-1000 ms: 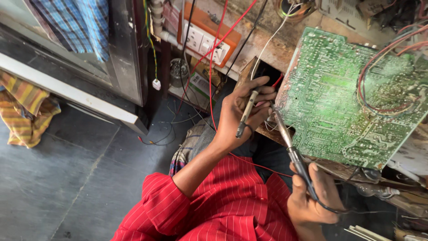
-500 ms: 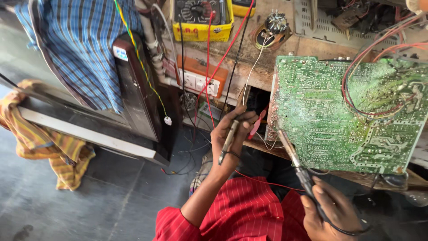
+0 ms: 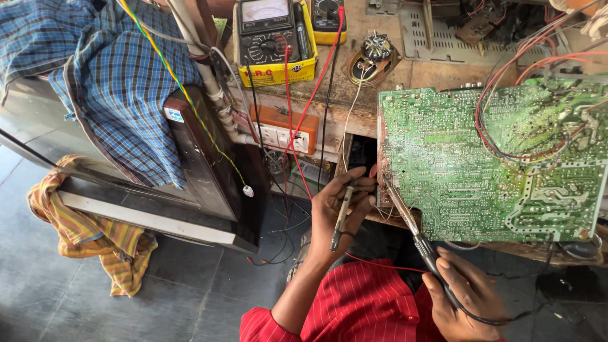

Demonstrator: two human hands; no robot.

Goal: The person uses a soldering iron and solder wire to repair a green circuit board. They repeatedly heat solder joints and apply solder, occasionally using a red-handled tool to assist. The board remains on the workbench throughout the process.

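Observation:
My left hand [image 3: 334,209] grips a thin pen-like probe [image 3: 342,216], held nearly upright just left of a large green circuit board [image 3: 468,158]. The board lies solder side up on the wooden bench [image 3: 373,104], with red wires [image 3: 506,114] looped over its right half. My right hand [image 3: 465,294] holds the dark handle of a soldering iron [image 3: 411,231]. Its metal tip touches the board's lower left edge, close to the fingers of my left hand. Red striped sleeves cover my arms.
A yellow analogue meter [image 3: 273,39] with red and black leads stands at the back of the bench, beside a small round part [image 3: 375,56]. An orange socket strip [image 3: 282,130] hangs below. A dark set [image 3: 209,183] draped in blue checked cloth [image 3: 120,95] stands left; a striped cloth [image 3: 88,231] lies on the floor.
The view has tilted upward, bringing the bench top and the meter into sight. Both hands keep their tools at the board's left edge; the left hand has moved closer to the iron's tip.

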